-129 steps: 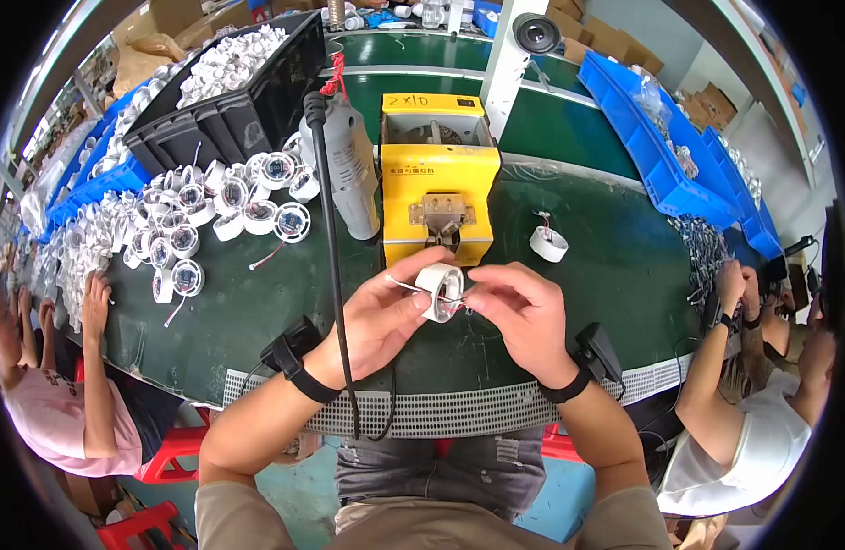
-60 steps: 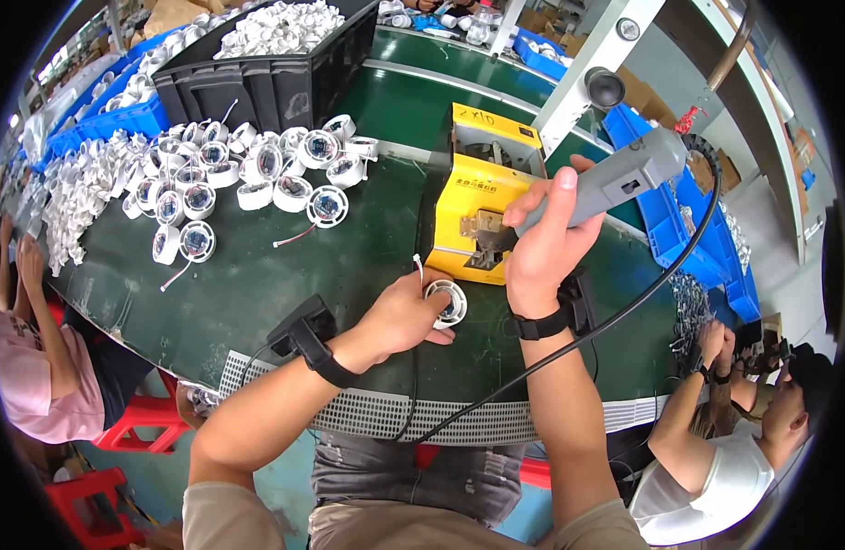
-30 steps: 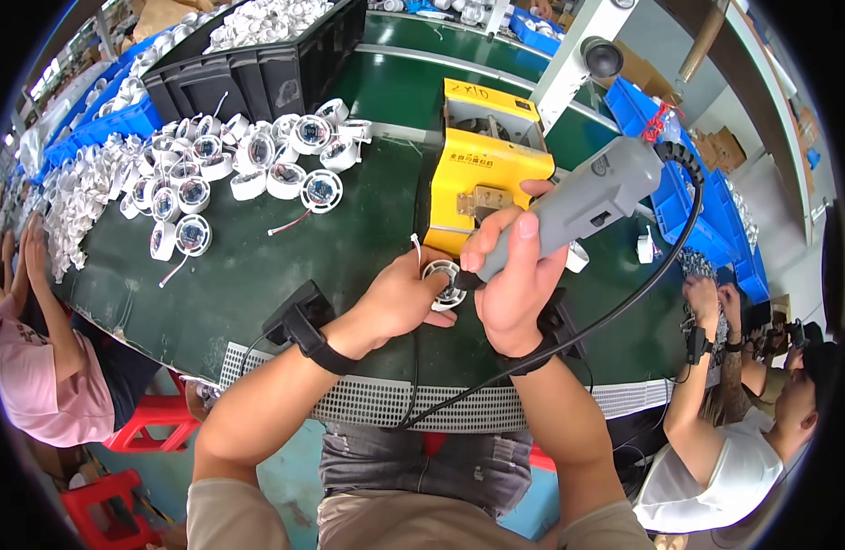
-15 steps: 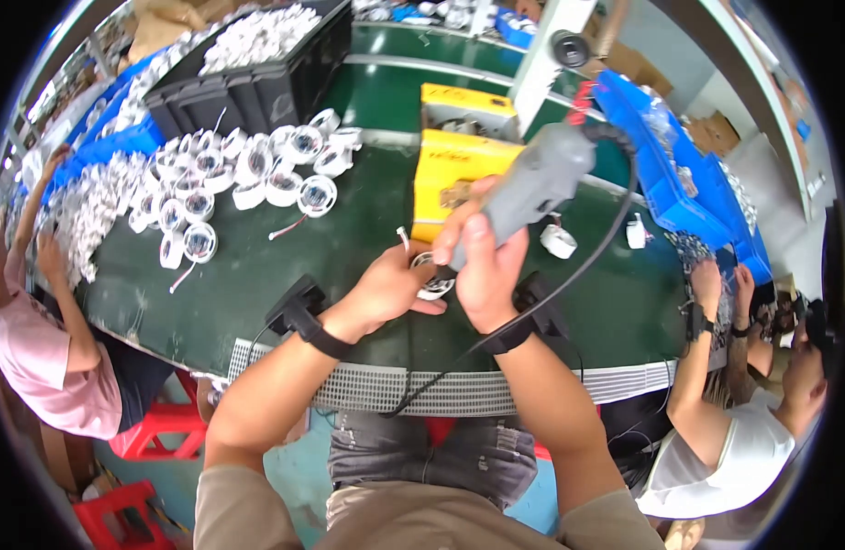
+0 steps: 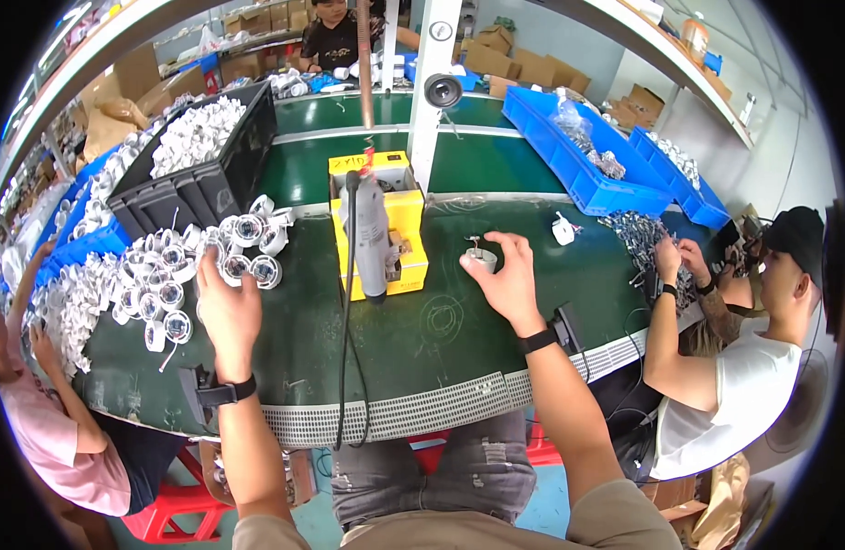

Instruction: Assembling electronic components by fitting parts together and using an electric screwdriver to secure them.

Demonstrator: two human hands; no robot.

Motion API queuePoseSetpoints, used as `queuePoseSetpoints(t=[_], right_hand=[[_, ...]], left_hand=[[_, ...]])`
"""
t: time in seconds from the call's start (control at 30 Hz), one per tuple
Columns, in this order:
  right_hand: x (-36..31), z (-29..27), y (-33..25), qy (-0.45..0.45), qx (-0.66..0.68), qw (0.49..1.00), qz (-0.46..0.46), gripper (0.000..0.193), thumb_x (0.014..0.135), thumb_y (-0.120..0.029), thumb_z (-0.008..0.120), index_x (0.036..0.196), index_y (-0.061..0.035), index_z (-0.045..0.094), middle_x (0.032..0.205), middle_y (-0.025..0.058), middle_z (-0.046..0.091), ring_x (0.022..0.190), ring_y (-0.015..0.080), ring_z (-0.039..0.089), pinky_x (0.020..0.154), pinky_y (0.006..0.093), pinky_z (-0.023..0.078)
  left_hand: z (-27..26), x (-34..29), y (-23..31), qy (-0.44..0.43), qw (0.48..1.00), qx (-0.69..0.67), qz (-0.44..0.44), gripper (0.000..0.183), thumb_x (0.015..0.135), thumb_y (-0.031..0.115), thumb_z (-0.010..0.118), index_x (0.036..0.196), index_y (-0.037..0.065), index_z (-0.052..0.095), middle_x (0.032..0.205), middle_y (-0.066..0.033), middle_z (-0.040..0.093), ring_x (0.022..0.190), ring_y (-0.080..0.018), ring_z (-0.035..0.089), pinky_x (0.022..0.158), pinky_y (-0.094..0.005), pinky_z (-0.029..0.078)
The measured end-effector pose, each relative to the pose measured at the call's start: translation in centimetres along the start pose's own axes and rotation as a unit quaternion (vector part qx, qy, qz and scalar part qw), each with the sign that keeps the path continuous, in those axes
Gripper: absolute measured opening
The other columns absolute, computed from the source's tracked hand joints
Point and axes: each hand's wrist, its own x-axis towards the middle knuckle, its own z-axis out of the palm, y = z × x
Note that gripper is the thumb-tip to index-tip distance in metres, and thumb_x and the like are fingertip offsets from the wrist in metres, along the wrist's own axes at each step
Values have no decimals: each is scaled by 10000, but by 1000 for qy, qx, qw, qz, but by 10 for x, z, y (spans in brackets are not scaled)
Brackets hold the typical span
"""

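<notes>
The person's left hand (image 5: 228, 316) is over the left part of the green worktop (image 5: 450, 362), its grip apart, thumb spread away from the fingers, at the near edge of a cluster of white ring housings (image 5: 171, 295); whether its fingertips touch any of them cannot be told. The right hand (image 5: 509, 289) is right of the yellow machine (image 5: 406, 209), with thumb and forefinger curved around a single white ring housing (image 5: 483, 257) that has a thin lead rising from its top; I cannot tell whether this grip is clamped on it or merely set around it. A second loose housing (image 5: 563, 229) lies farther right, well apart from the hand. Between the two hands, a grey electric screwdriver (image 5: 372, 234) hangs upright, bit end down, in front of the machine, its black cable (image 5: 349, 302) running down past the worktop's near edge. Behind the cluster stands a black crate (image 5: 188, 202) heaped with small white parts (image 5: 198, 137). At the right, a blue bin (image 5: 606, 192) sits beyond a dark pile of small parts (image 5: 638, 252), where a co-worker in a white shirt (image 5: 729, 403) has both hands.
</notes>
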Motion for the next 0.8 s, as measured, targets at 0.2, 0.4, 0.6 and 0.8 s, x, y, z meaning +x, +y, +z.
queuePoseSetpoints(t=[0.2,0.4,0.6,0.8], right_hand=[[-8,-3,24,-14,-127,988,-87,320,665,-128,803,931,-27,656,1102,120,583,1128,335,516,942,411,448],[-35,-19,-63,-50,51,975,-210,256,650,-109,780,774,-48,565,1056,126,586,1130,377,518,923,464,447],[-37,-13,-87,-247,247,921,-173,343,728,-233,797,923,-33,598,1142,151,612,1137,349,563,927,406,470],[-9,-1,-53,-368,409,834,-46,323,857,-120,670,1141,0,573,1141,139,629,1088,254,614,963,358,466]], left_hand=[[-11,-25,60,-454,808,-377,-12,220,746,-86,409,773,-34,621,744,-109,688,607,-150,650,526,-270,496],[1,-69,119,-579,486,-601,-258,525,992,227,495,1445,66,282,1334,-142,501,1151,-234,570,924,-419,517],[9,-65,104,-611,331,-680,-234,469,1006,276,451,1389,19,368,1301,-105,518,1218,-218,514,1040,-404,421],[6,-58,100,-587,372,-672,-257,569,889,206,561,1387,9,369,1236,-105,538,1144,-222,546,1009,-383,424]])
